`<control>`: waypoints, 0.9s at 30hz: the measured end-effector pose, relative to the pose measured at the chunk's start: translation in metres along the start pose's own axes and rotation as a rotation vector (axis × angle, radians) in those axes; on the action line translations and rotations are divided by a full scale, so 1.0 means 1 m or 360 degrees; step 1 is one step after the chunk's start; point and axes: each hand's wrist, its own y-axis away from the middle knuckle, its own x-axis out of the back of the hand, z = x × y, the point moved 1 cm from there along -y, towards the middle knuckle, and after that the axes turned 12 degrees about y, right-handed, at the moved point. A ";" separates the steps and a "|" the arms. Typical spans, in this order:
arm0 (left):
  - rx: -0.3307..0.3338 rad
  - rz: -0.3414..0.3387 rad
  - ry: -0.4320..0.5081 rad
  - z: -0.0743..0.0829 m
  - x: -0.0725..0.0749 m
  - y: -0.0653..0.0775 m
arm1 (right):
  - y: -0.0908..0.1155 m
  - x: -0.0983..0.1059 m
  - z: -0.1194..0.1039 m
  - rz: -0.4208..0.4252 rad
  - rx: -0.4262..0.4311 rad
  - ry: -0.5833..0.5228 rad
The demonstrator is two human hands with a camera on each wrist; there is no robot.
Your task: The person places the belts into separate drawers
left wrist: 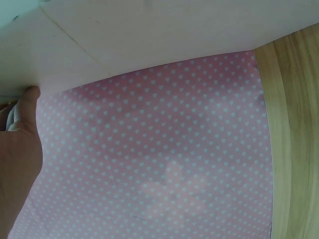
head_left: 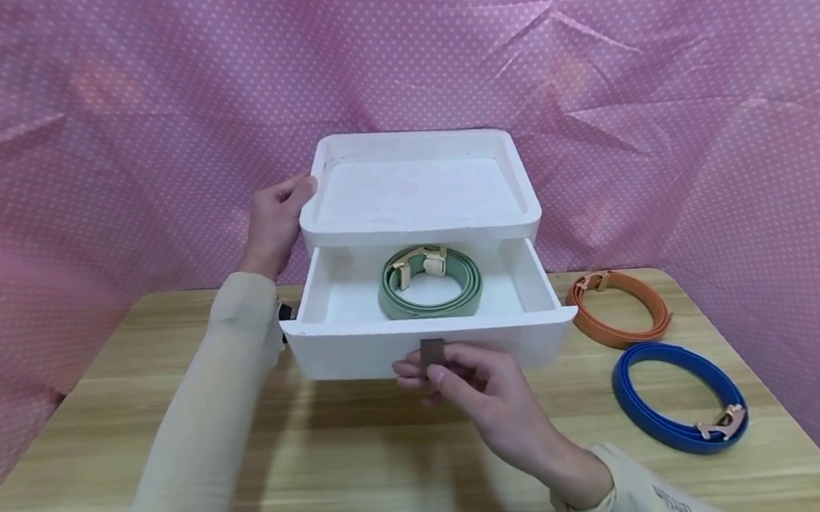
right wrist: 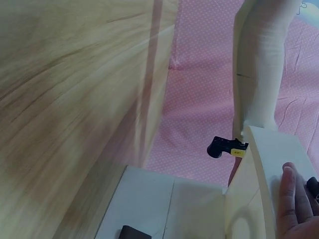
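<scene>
A white drawer box (head_left: 419, 187) stands on the table, its upper drawer (head_left: 359, 348) pulled out. Inside the drawer lies a coiled green belt (head_left: 466, 280) with a gold-coloured buckle. My left hand (head_left: 273, 222) holds the box at its left rear side, thumb at the top rim; the left wrist view shows that thumb (left wrist: 31, 104) against the white wall. At the drawer front, my right hand (head_left: 489, 394) pinches the brown pull tab (head_left: 432, 353) between thumb and fingers. In the right wrist view, its fingers (right wrist: 288, 199) lie along the drawer front.
Right of the box, a coiled orange belt (head_left: 625, 279) and a coiled blue belt (head_left: 639, 411) lie on the wooden table (head_left: 341, 486). Pink dotted cloth (head_left: 394, 48) hangs behind and at the sides. Below the drawer, another dark tab (right wrist: 133, 233) shows on the box front.
</scene>
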 end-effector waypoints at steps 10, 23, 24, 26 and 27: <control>0.0016 0.0003 -0.0021 0.001 0.000 0.000 | -0.003 0.000 0.004 0.0008 -0.0004 -0.0001; 0.0035 -0.0010 -0.0030 0.001 0.001 0.001 | -0.005 -0.001 0.007 0.0037 0.0024 0.0001; 0.0031 -0.0008 -0.0028 0.001 0.001 0.001 | -0.005 -0.001 0.007 0.0039 0.0022 0.0002; 0.0026 -0.0003 -0.0033 0.000 0.001 0.000 | -0.006 -0.002 0.007 0.0039 0.0020 0.0004; 0.0023 0.0000 -0.0032 0.000 0.001 0.000 | -0.006 -0.002 0.007 0.0038 0.0016 0.0003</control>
